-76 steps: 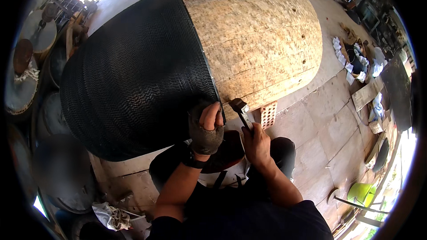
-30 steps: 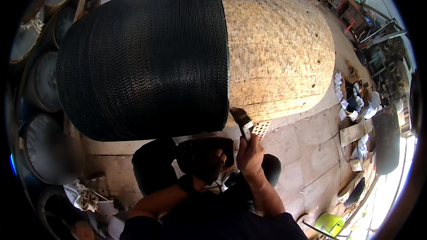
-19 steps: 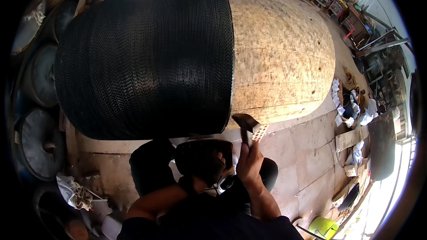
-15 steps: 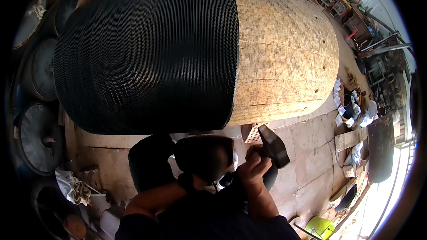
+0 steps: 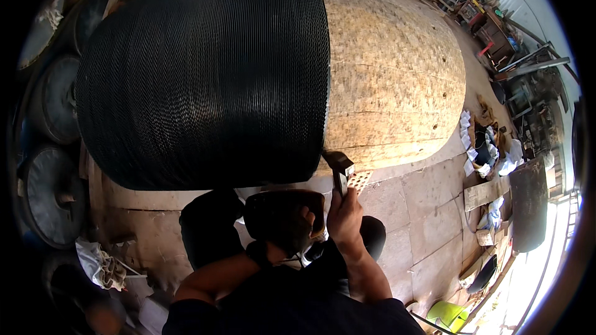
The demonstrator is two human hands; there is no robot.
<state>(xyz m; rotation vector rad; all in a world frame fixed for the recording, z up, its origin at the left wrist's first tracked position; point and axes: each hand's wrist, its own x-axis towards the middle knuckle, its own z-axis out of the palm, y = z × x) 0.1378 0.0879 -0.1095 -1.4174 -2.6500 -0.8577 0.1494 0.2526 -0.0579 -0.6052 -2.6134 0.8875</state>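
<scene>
A large drum lies crosswise in front of me, its left part wrapped in black ridged strip (image 5: pixel 205 80) and its right part bare wood (image 5: pixel 391 68). My right hand (image 5: pixel 346 214) is closed around the handle of a hammer (image 5: pixel 339 162). The hammer's head is up against the drum's lower side, by the border of the black strip. My left hand (image 5: pixel 304 220) is over a dark open container (image 5: pixel 264 211) between my knees. Its fingertips show bent together; shadow hides what they hold, if anything.
Round drum ends (image 5: pixel 54 195) line the left side. A perforated brick (image 5: pixel 360 180) stands under the drum. To the right are a board (image 5: pixel 486 193), a dark curved sheet (image 5: pixel 529 205), white scraps (image 5: pixel 513 158) and a lime-green bucket (image 5: pixel 448 315). A cloth bundle (image 5: pixel 102 265) lies lower left.
My right hand has swung the hammer up and left, from above my right knee to the drum's lower edge. My left hand has shifted slightly within the container; its fingertips now show.
</scene>
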